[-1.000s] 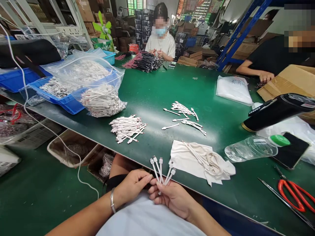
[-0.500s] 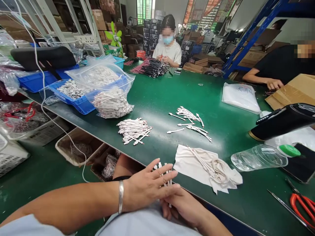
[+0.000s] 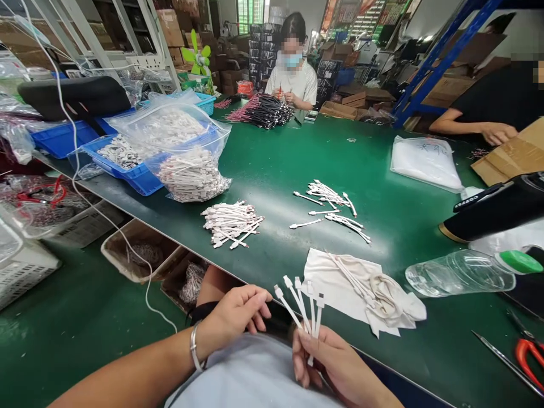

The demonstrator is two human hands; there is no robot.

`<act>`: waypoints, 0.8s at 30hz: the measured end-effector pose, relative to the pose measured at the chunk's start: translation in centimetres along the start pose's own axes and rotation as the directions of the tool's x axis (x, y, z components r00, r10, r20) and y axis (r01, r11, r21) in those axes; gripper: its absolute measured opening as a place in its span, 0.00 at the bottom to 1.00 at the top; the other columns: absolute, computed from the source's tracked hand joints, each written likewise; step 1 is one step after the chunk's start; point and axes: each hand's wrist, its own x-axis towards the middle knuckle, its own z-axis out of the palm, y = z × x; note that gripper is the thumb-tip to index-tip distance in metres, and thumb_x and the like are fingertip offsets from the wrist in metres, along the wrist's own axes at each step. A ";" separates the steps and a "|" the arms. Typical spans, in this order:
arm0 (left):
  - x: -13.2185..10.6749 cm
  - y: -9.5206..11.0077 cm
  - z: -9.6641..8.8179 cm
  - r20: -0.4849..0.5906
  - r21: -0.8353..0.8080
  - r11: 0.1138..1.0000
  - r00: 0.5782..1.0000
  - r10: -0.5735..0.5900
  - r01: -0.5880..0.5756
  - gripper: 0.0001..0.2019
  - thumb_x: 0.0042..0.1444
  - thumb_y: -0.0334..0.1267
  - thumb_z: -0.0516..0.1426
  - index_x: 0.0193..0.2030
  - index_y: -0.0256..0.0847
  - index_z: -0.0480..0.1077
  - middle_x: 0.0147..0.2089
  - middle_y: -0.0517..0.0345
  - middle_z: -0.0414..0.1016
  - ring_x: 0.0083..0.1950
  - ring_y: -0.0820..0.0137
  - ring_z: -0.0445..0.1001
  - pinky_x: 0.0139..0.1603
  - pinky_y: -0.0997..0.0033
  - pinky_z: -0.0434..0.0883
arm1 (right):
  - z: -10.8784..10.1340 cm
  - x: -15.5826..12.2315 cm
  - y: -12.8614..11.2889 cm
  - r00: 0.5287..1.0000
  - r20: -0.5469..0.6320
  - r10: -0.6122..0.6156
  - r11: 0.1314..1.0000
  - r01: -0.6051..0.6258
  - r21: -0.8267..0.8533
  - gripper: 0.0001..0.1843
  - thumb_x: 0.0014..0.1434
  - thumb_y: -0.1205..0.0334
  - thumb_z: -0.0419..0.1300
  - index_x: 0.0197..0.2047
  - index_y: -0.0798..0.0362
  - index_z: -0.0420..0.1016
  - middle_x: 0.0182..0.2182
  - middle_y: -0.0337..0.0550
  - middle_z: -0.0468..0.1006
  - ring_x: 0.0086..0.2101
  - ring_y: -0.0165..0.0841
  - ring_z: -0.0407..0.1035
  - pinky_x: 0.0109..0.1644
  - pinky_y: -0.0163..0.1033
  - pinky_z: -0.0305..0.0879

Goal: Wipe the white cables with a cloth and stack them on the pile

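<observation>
Several short white charging cables (image 3: 313, 309) stand fanned out, plugs upward, in my right hand (image 3: 329, 354), pinched between thumb and fingers. To their left, apart from them, is my left hand (image 3: 238, 311), with a silver bangle at the wrist; its fingers are curled in and no object shows in them. Beyond the hands, a pile of the same white cables (image 3: 232, 224) lies on the green table (image 3: 263, 164). A looser group of cables (image 3: 329, 195) is farther right. A white cloth (image 3: 318, 272) near my right hand has longer white cables (image 3: 348, 275) on it.
At the left are a plastic bag of cables (image 3: 193, 175) and a blue tray (image 3: 147, 181). To the right lie a water bottle (image 3: 463, 275), a black flask (image 3: 493, 209), tweezers (image 3: 505, 357) and red-handled scissors (image 3: 529, 360). Two people sit at the table's far sides.
My left hand has drawn back to the left from over the cables and its spread fingers have curled. My right hand now holds the cables upright, fanned out and in plain view.
</observation>
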 end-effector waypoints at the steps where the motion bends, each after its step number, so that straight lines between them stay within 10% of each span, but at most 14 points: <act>1: 0.2 0.0 0.1 0.002 -0.070 0.997 1.000 -0.025 0.025 0.23 0.53 0.56 0.51 0.39 0.34 0.67 0.29 0.58 0.69 0.24 0.76 0.69 0.22 0.78 0.64 | 0.1 0.0 0.0 1.000 0.003 0.005 1.000 -0.005 -0.013 0.21 0.57 0.45 0.55 0.30 0.57 0.66 0.19 0.40 0.72 0.19 0.23 0.63 0.19 0.28 0.47; 24: 0.7 1.4 1.3 -0.022 -0.155 0.988 1.000 0.016 -0.019 0.23 0.49 0.59 0.54 0.24 0.37 0.61 0.18 0.65 0.62 0.17 0.81 0.60 0.17 0.81 0.55 | 0.3 -0.3 -0.1 0.999 0.008 0.033 0.982 -0.031 -0.186 0.27 0.53 0.38 0.54 0.32 0.57 0.68 0.20 0.39 0.71 0.20 0.24 0.62 0.22 0.30 0.50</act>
